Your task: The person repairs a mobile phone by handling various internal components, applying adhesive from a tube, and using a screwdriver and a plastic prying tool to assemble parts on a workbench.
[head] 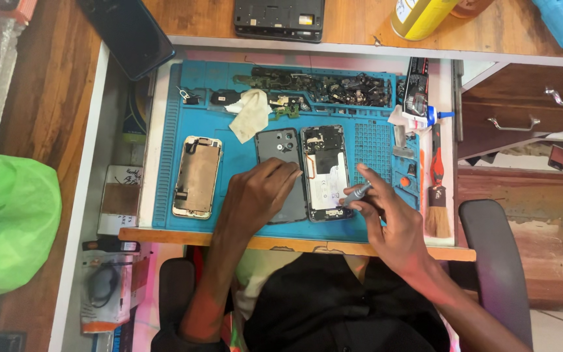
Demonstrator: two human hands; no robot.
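Note:
An opened phone (pixel 324 171) lies on a blue repair mat (pixel 242 215), its circuit board and battery showing. Beside it on the left rests a dark grey back cover (pixel 277 145). My left hand (pixel 255 195) lies flat on that cover, fingertips touching the opened phone's left edge. My right hand (pixel 389 218) grips a small grey screwdriver (pixel 357 193), whose tip meets the lower end of the opened phone. A second opened phone with a gold frame (pixel 197 176) sits further left on the mat.
Small parts and screws (pixel 333 88) fill the mat's top trays, next to a crumpled cloth (pixel 251 114). A glue tube (pixel 416 88), red-handled brush (pixel 436 189), dark tablet (pixel 128 29), yellow can (pixel 418 16) and green plastic bag (pixel 8 228) surround the mat.

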